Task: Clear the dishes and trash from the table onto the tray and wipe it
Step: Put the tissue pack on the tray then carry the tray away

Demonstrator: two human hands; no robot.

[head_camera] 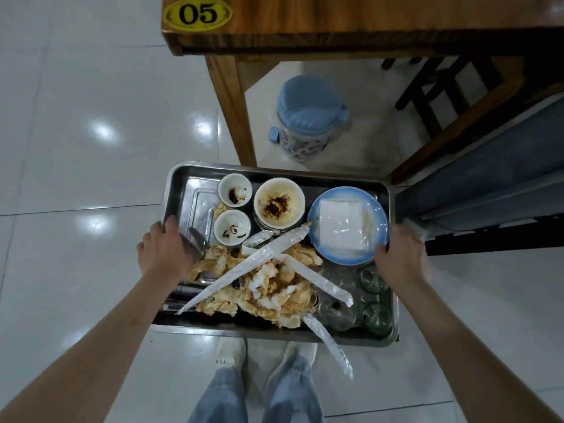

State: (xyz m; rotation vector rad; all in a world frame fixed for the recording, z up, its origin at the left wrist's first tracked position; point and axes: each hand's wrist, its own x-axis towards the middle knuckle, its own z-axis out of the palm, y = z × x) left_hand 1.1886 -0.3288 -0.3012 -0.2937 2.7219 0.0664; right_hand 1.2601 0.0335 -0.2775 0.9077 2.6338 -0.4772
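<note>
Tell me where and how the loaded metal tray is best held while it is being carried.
By its two short-side rims, one hand from each side, as the left hand and right hand grip the tray now. It is wide and shallow, with bowls, glasses and loose trash spread across it, so opposite grips probably keep it level.

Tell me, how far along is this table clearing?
Clearing looks done: the metal tray holds three dirty bowls, a blue plate, glasses, crumpled napkins and wrappers. In hand: the left hand and right hand grip the tray's sides, carrying it above the floor. The visible corner of table 05 is bare; whether it was wiped, I cannot tell.
</note>
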